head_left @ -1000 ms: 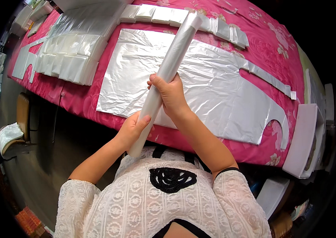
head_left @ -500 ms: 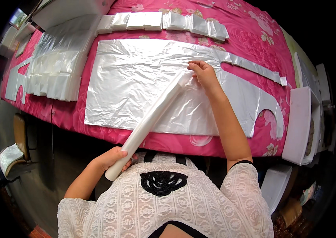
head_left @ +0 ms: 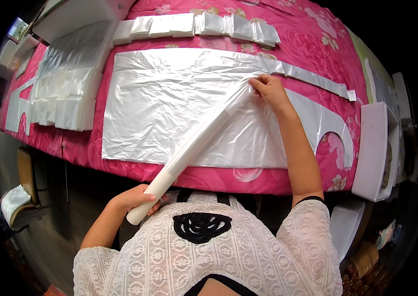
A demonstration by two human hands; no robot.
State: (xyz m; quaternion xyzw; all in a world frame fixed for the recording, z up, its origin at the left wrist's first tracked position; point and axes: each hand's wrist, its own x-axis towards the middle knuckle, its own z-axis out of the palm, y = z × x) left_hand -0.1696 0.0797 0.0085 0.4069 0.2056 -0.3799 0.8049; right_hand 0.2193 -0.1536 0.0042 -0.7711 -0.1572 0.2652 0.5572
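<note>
My left hand (head_left: 137, 198) is wrapped round the lower end of a long white roll (head_left: 172, 167), close to my body. The roll slants up and to the right across a wide, thin, apron-shaped plastic sheet (head_left: 144, 108) lying flat and crinkled. My right hand (head_left: 272, 92) pinches thin plastic film (head_left: 244, 93) at the far end of the roll, and the film is drawn into creases there. Right of that hand, the sheet narrows to a curved cut-out end (head_left: 344, 135) and a long folded strap (head_left: 317, 83).
A pink flowered cloth (head_left: 307, 39) covers the table. Folded plastic packets (head_left: 172, 25) line its far side. Stacked plastic pieces (head_left: 65, 93) lie left, below a white box (head_left: 78, 15). A white bin (head_left: 371, 153) stands right, and a chair (head_left: 25, 172) left.
My right hand has moved rightward and now pulls the film out at the roll's far end. My left hand stays on the lower end, nearly unmoved.
</note>
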